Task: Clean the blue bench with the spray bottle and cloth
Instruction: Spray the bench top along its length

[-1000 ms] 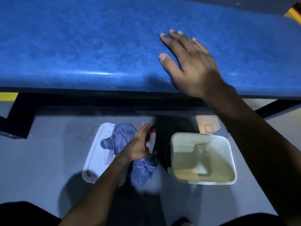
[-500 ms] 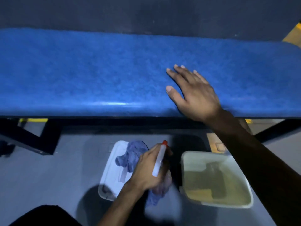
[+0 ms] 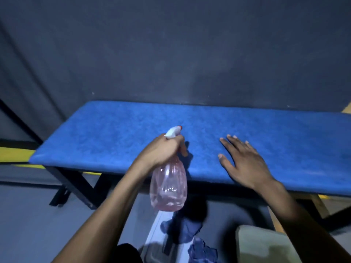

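- Head view: the spray bottle (image 3: pixel 168 186) hung above the near edge of the blue bench (image 3: pixel 247 130), its nozzle aimed over the seat.
- Its clear pink body looked nearly empty, so probably light, thin-walled and easy to dent; the neck under the white trigger head seemed the surest hold.
- The left hand (image 3: pixel 161 150) was wrapped closed around that neck, forearm raised from below, a finger curled at the front.
- The right hand (image 3: pixel 245 162) lay flat and spread on the bench, holding nothing.
- The cloth (image 3: pixel 187 234) sat crumpled and limp on the floor below, beside a pale tub (image 3: pixel 266 245).
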